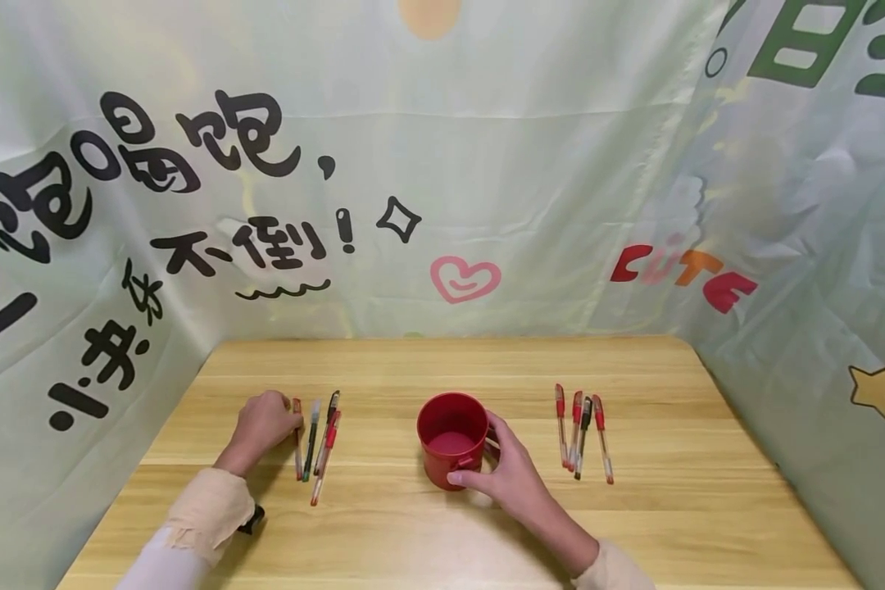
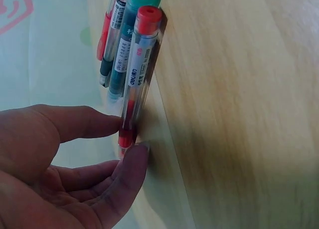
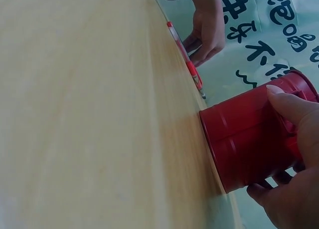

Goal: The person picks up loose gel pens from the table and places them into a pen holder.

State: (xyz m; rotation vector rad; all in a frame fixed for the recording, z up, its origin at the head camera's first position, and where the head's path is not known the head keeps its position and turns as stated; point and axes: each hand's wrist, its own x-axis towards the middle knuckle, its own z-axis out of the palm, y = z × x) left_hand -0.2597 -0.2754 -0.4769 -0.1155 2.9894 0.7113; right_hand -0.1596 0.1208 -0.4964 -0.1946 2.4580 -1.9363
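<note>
On the left of the table my left hand (image 1: 260, 428) pinches the leftmost red gel pen (image 1: 298, 460) near its cap. In the left wrist view, fingertips meet both sides of that pen, which lies along the table. Beside it lie a green-ended pen (image 1: 310, 442), a black-capped pen (image 1: 333, 405) and another red pen (image 1: 329, 442). At the table's middle stands a red cup (image 1: 450, 469), upright, its open top showing a bare inside. My right hand (image 1: 518, 477) grips the cup from the right, thumb on its near side, the other fingers partly hidden behind it.
To the right of the cup lies a second group: several pens with red caps (image 1: 599, 414) and one black pen (image 1: 583, 426). The wooden table (image 1: 442, 360) is bordered at the back and sides by a printed cloth (image 1: 546, 180).
</note>
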